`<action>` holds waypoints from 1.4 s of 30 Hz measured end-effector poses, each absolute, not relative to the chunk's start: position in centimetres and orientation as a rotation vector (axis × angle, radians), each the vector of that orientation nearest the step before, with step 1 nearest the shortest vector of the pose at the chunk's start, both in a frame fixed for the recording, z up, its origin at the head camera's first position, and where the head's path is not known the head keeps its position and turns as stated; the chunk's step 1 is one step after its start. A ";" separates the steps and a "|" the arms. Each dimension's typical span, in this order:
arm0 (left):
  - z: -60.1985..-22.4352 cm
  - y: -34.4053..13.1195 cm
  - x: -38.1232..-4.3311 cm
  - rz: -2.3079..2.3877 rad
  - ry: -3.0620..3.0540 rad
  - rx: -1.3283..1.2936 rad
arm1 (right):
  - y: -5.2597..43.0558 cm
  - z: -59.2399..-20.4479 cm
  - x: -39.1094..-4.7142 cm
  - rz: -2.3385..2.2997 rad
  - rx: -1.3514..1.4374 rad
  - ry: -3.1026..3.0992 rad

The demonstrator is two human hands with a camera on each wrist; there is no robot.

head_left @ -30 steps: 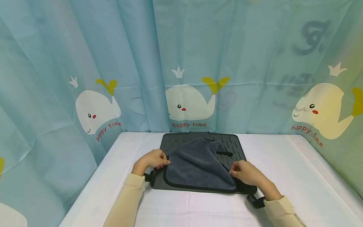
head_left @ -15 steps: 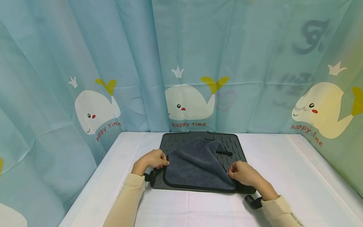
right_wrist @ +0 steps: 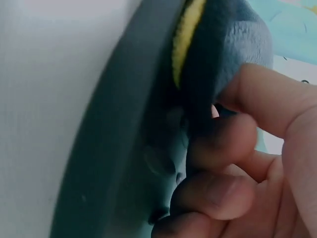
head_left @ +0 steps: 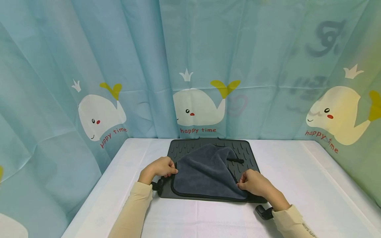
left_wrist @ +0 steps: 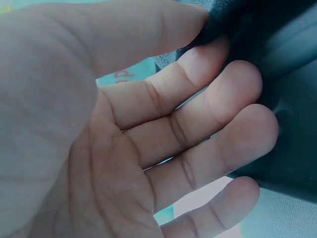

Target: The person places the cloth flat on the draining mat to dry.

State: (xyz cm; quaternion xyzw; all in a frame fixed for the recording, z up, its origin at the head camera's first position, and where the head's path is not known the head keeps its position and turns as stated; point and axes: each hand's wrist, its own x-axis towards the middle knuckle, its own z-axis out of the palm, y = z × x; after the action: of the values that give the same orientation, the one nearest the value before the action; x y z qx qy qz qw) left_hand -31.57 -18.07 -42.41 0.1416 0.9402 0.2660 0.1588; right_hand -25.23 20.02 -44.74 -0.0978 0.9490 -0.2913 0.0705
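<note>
A dark grey-blue cloth (head_left: pixel 205 175) with black edging lies over a black mat (head_left: pixel 178 148) with raised drop-shaped bumps. My left hand (head_left: pixel 162 167) pinches the cloth's left edge between thumb and index finger; in the left wrist view its other fingers (left_wrist: pixel 247 134) extend beside the dark mat. At the cloth's right edge, near the front corner, my right hand (head_left: pixel 256 183) pinches the black border. The right wrist view shows a yellow underside (right_wrist: pixel 185 42) of the cloth there. A black rod-like piece (head_left: pixel 236 160) sticks out from under the cloth's right side.
The mat lies on a white-covered table (head_left: pixel 297 172), reaching back toward the far edge. A blue-green curtain (head_left: pixel 262 49) with printed whales hangs behind and at both sides. Black wrist-camera mounts (head_left: pixel 264 212) sit below the hands.
My right hand has shifted slightly left and toward the front along the cloth's right edge. The left hand, the mat and most of the cloth stay where they were.
</note>
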 end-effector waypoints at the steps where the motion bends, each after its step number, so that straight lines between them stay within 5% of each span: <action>1: -42.4 -18.1 -31.6 0.760 2.688 0.406 | 19.9 -44.8 -25.2 -0.864 -0.280 2.859; 42: -42.0 -18.8 -31.3 0.764 2.627 0.388 | 22.6 -43.9 -25.5 -0.822 -0.230 2.792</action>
State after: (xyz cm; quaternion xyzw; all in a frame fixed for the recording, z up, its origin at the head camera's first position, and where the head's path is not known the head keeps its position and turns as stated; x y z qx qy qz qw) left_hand -31.35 -18.78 -41.99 0.1380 0.9338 0.2716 0.1878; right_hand -25.55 22.64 -43.88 -0.0783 0.9505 -0.2797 0.1106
